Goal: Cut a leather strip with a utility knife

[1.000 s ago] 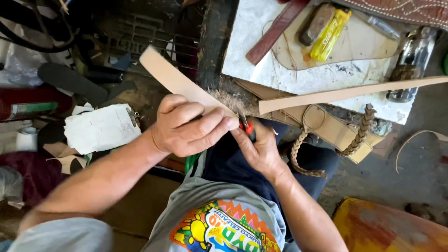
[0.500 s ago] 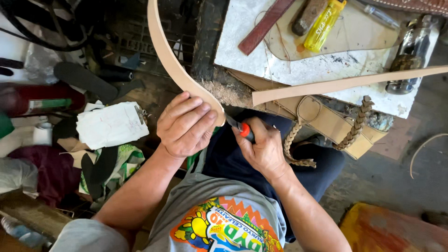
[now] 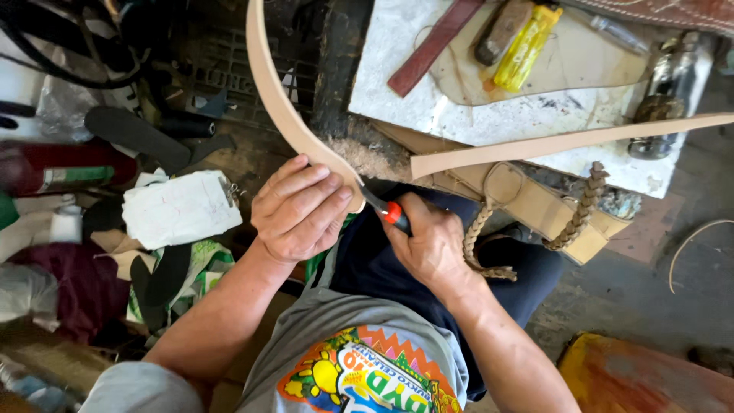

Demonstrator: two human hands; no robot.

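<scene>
— Below the edge of the worktop, over the lap, what is held?

— A long tan leather strap is gripped by the left hand. The fingers are curled tightly over its lower end, so that grip is closed on the strap. From the hand the strap is seen curving upward and out of the top of the picture.

— And the right hand?

— The right hand is closed around a small knife with a red handle. Its dark blade is pointed toward the strap end, just beside the left thumb; whether the edge is touching the leather cannot be told.

— What is laid on the worktop?

— A white slab is seen there, with a flat piece of tan leather spread on it. On that piece a yellow tool and a brownish block are placed side by side. A reddish-brown strip is set at a slant to their left. A second pale strap is stretched along the near edge, reaching to the right border.

— Anything hanging?

— A braided cord is looped against a tan leather piece under the worktop, near the right knee.

— And to the left?

— A white rag is seen among clutter on the floor.
</scene>
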